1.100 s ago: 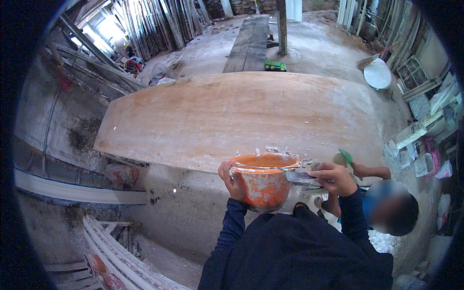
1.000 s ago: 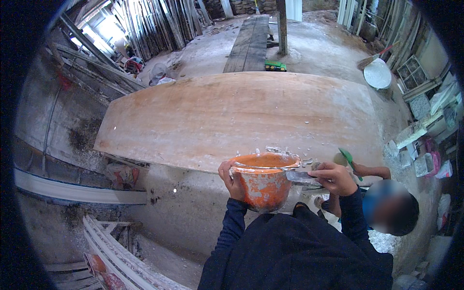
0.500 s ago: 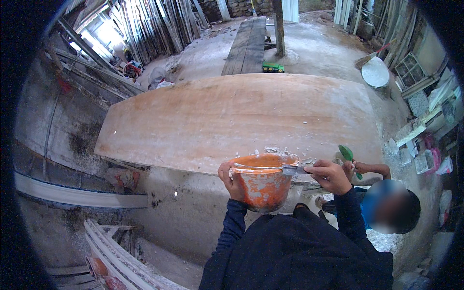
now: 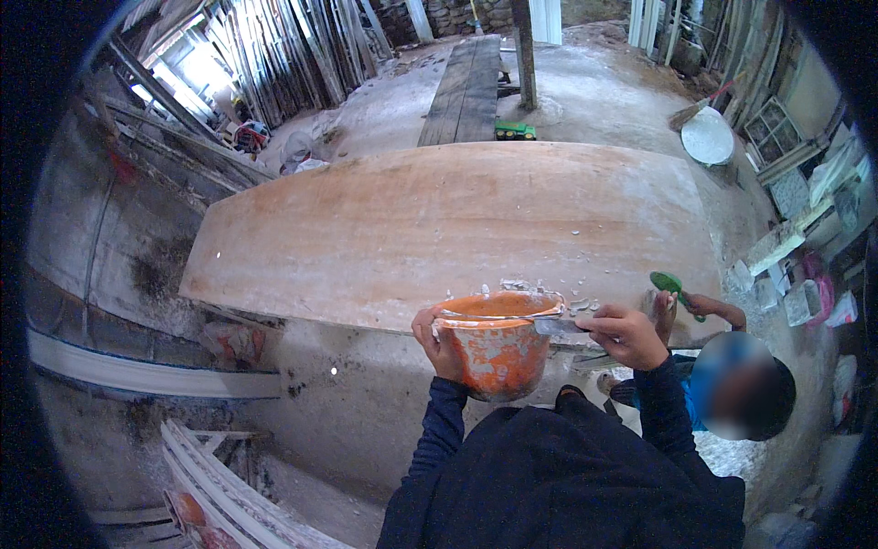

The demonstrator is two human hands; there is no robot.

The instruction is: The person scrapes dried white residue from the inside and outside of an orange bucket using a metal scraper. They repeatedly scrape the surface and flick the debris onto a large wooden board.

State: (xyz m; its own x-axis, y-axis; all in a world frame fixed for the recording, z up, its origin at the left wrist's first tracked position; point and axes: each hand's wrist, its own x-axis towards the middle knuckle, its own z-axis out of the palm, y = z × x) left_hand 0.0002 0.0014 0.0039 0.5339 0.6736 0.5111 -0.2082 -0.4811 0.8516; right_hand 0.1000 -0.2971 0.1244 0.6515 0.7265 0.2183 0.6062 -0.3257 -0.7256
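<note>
Bucket (image 4: 503, 359), orange, round, smeared with grey

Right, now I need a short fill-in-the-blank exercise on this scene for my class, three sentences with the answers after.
1. Under its grey smears, the bucket in the left hand is ____.
2. The hand holding the flat tool is the person's ____.
3. The toy vehicle beyond the wooden board is mainly ____.

Missing words: orange; right; green.
</note>
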